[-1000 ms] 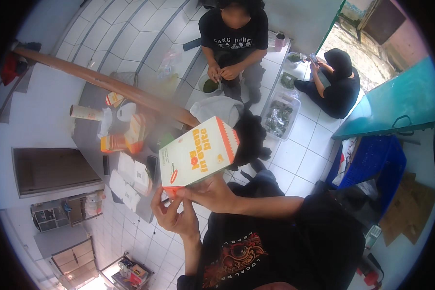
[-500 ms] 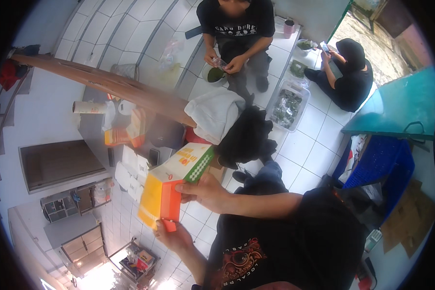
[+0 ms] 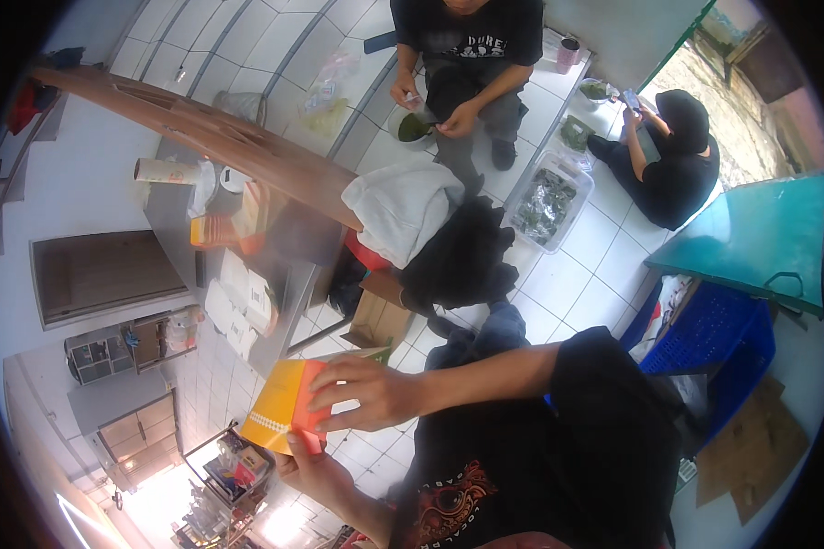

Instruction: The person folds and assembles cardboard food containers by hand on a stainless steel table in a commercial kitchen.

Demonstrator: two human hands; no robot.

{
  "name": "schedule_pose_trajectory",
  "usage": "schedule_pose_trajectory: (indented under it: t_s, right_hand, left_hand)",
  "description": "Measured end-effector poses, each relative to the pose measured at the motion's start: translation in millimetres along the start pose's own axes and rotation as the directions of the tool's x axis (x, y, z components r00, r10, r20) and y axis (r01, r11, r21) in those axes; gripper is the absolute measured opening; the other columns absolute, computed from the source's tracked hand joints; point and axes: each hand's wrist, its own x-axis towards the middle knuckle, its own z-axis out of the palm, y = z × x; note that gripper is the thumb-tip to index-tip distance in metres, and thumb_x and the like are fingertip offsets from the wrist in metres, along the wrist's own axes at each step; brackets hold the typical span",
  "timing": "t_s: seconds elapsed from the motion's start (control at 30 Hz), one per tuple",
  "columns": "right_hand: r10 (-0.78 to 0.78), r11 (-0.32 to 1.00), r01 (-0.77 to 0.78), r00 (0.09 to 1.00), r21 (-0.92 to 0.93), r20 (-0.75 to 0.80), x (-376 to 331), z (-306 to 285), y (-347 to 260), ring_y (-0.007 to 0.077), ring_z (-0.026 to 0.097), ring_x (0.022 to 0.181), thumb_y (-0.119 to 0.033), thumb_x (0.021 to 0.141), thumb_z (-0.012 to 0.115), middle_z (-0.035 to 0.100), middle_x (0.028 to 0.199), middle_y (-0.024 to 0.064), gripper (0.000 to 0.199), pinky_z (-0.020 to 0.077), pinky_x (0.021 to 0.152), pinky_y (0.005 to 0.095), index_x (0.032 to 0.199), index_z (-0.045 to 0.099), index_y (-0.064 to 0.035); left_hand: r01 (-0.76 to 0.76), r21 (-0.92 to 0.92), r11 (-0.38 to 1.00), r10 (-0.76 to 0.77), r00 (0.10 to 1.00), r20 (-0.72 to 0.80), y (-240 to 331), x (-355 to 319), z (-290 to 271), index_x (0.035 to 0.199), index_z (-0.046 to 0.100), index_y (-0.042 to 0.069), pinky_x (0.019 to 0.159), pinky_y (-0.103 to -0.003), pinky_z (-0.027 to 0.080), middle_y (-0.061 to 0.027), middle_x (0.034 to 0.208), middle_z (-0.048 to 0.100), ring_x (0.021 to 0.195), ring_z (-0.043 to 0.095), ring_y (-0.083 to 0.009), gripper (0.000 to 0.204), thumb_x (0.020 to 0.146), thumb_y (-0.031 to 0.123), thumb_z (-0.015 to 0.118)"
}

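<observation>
A yellow and orange cardboard box (image 3: 279, 398) is in front of me, left of my torso. My left hand (image 3: 316, 476) grips its lower corner, the thumb pressed on the yellow side. My right hand (image 3: 366, 393) rests on the orange panel with its fingers spread apart. Behind the right fingers, a thin strip of the box's pale, green-edged panel shows. The inside of the box is hidden from view.
Left of the box, a metal table (image 3: 293, 265) carries flat white cardboard pieces (image 3: 238, 297) and orange boxes (image 3: 224, 231). A grey cloth (image 3: 398, 206) hangs by a wooden beam (image 3: 201, 146). Two people sit beyond, near a clear tub (image 3: 549, 197). Blue crates (image 3: 723, 339) stand right.
The box has turned, so its printed pale panel is now nearly edge-on. My right hand has shifted from the edge and spread its fingers over the orange panel. The left hand keeps its hold.
</observation>
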Motion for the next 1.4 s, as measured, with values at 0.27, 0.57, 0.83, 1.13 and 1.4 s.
schedule_pose_trajectory:
  t_s: [0.27,0.57,0.83,1.13,1.4]
  right_hand:
    - [-0.204,0.977,0.201,0.979,-0.075,-0.029,1.8,-22.7,-5.0,0.0294,0.061,0.116,-0.014,0.084,0.070,0.065,0.118,0.0043,0.018,0.0470,0.101,0.0512,0.101,0.074,-0.0176]
    - [0.030,0.993,-0.017,0.994,0.115,-0.109,1.6,-34.2,-7.3,0.0230,0.065,0.108,-0.010,0.081,0.078,0.070,0.106,0.0046,0.023,0.0532,0.091,0.0400,0.103,0.073,-0.0081]
    - [0.285,0.933,-0.248,0.952,0.259,-0.114,2.0,-15.4,-32.3,0.0221,0.061,0.094,-0.008,0.079,0.082,0.069,0.103,0.0048,0.021,0.0472,0.080,0.0340,0.098,0.075,-0.0044]
    - [0.335,0.927,-0.301,0.933,0.222,-0.133,2.4,-4.4,-37.5,0.0229,0.057,0.095,-0.007,0.084,0.077,0.067,0.106,0.0048,0.017,0.0418,0.088,0.0373,0.100,0.074,-0.0045]
    - [0.430,0.878,-0.389,0.897,0.279,-0.103,-2.9,-1.5,-40.5,0.0191,0.057,0.095,-0.008,0.086,0.075,0.066,0.103,0.0041,0.011,0.0415,0.087,0.0337,0.096,0.074,-0.0043]
  left_hand:
    - [0.020,0.007,1.000,-0.021,0.996,0.089,21.5,-21.3,26.7,0.106,0.065,-0.006,0.059,-0.020,0.050,-0.0119,0.092,0.070,0.068,0.063,-0.0123,0.032,0.085,0.016,0.077]
    - [-0.292,0.417,0.861,0.266,0.957,0.119,3.7,-19.5,23.2,0.098,0.070,-0.010,0.066,-0.024,0.056,-0.0134,0.087,0.071,0.073,0.068,-0.0158,0.020,0.090,0.008,0.073]
    - [-0.396,0.391,0.831,0.389,0.916,0.101,-17.4,-23.9,30.4,0.104,0.067,-0.013,0.085,-0.035,0.060,-0.0195,0.095,0.072,0.086,0.070,-0.0219,0.025,0.102,0.010,0.057]
    - [-0.429,0.408,0.806,0.434,0.897,0.085,-15.8,-29.6,39.0,0.107,0.067,-0.012,0.081,-0.029,0.056,-0.0182,0.098,0.072,0.087,0.068,-0.0175,0.025,0.102,0.010,0.056]
    - [-0.403,0.438,0.803,0.411,0.908,0.082,-22.3,-31.0,38.2,0.107,0.070,-0.010,0.079,-0.027,0.053,-0.0156,0.096,0.074,0.085,0.069,-0.0161,0.021,0.100,0.006,0.058]
